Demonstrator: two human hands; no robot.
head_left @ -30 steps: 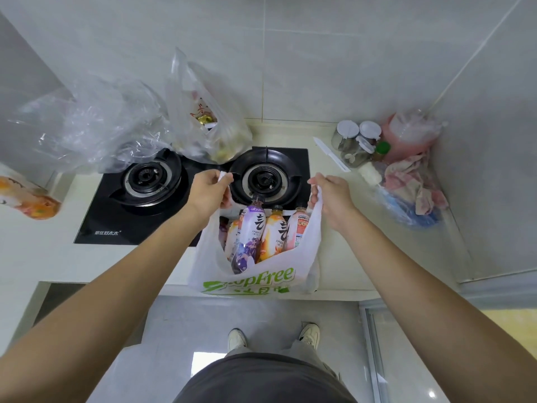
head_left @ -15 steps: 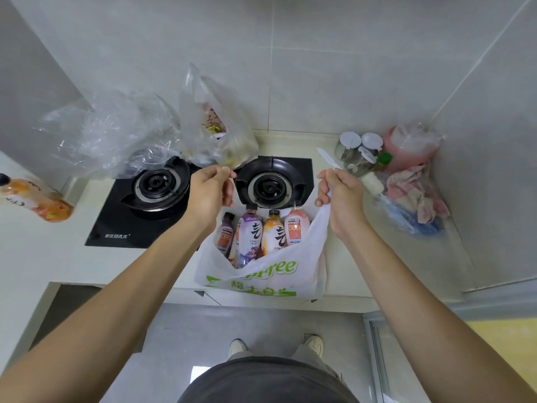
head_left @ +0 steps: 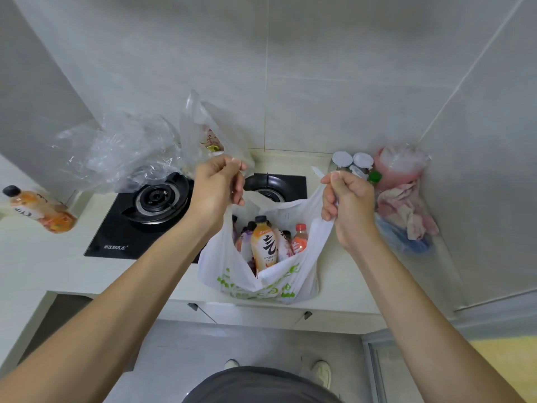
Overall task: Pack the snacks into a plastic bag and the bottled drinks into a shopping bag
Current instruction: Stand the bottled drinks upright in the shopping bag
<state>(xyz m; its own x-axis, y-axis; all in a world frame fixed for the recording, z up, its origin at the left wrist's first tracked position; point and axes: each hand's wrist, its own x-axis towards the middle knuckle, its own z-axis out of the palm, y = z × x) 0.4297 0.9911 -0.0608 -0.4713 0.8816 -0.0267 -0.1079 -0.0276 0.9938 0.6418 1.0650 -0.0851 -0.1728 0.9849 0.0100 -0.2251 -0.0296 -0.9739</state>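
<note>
The shopping bag (head_left: 261,274) is white with green print and stands at the front edge of the counter (head_left: 52,266), just beside the black gas stove (head_left: 151,216). The left hand (head_left: 216,186) grips one handle and the right hand (head_left: 347,203) grips the other, with fingers curled around them. Inside stand several bottles (head_left: 263,242). Behind the stove is a clear plastic bag (head_left: 212,135) with snacks. One orange bottle (head_left: 40,209) lies well apart at the left.

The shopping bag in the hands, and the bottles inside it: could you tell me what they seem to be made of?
The shopping bag looks like thin white plastic film with green print: it creases and stretches into narrow handles where the left hand and right hand grip it. The bottles appear to be clear moulded plastic with glossy printed labels and plastic screw caps; glass cannot be ruled out by sight alone.
</note>
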